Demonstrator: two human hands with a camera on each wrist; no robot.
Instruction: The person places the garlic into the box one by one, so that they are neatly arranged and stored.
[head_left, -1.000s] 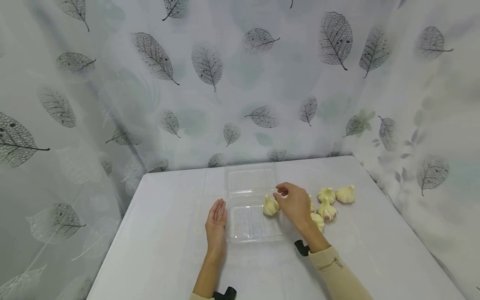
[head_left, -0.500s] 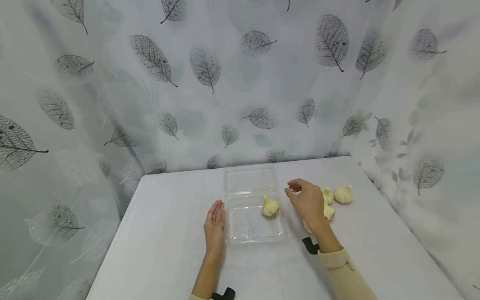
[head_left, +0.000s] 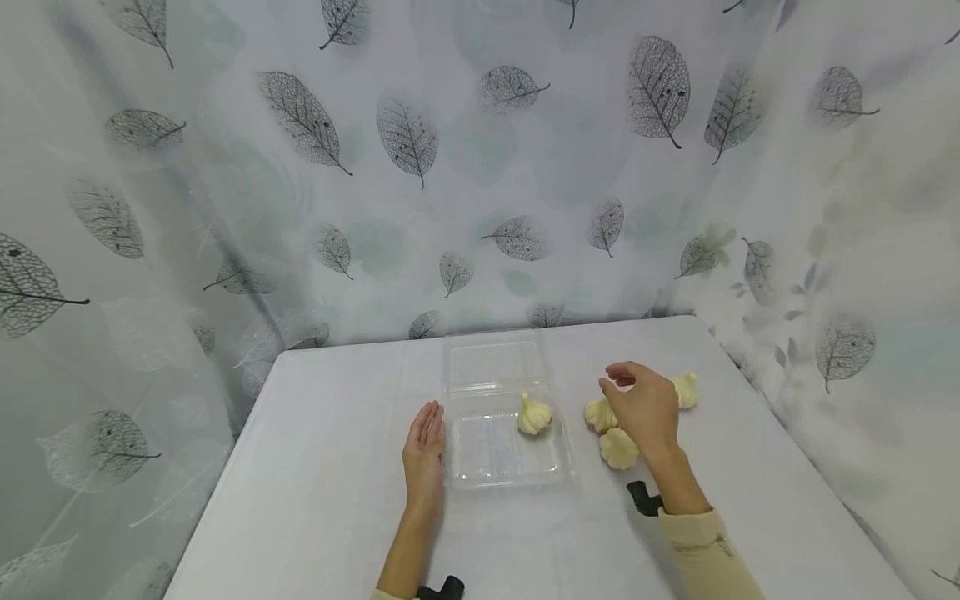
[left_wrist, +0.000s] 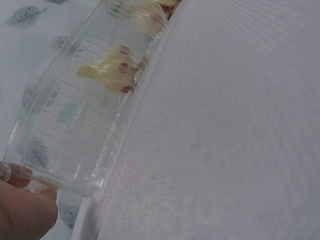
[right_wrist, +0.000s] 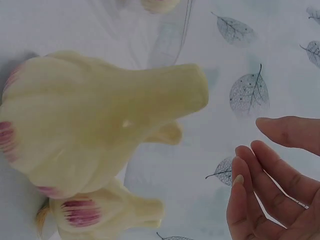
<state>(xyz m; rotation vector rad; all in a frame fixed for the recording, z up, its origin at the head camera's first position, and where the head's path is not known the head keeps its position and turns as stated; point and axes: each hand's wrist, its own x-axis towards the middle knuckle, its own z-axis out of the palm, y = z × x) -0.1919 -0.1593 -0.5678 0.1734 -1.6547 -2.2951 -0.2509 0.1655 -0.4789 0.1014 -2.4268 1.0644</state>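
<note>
A clear plastic clamshell box [head_left: 472, 450] lies with its lid laid back, and one garlic bulb [head_left: 534, 414] sits in the right part of its base. My left hand [head_left: 423, 454] rests along the box's left side, fingers straight; in the left wrist view its fingertips [left_wrist: 47, 192] are right at the box's end. Over the loose garlic bulbs [head_left: 619, 448] on the right hovers my right hand [head_left: 647, 408], holding nothing. The right wrist view has the thumb apart from the loosely bent fingers [right_wrist: 270, 185], with a large garlic bulb [right_wrist: 90, 120] close to the camera.
Another garlic bulb [head_left: 686, 390] shows just right of the right hand, which partly covers the group. A white cloth covers the table [head_left: 337, 500]. Behind it hangs a leaf-patterned curtain [head_left: 480, 183].
My right hand has moved right, away from the box and the garlic bulb in it, to over the loose bulbs. The left hand has stayed beside the box.
</note>
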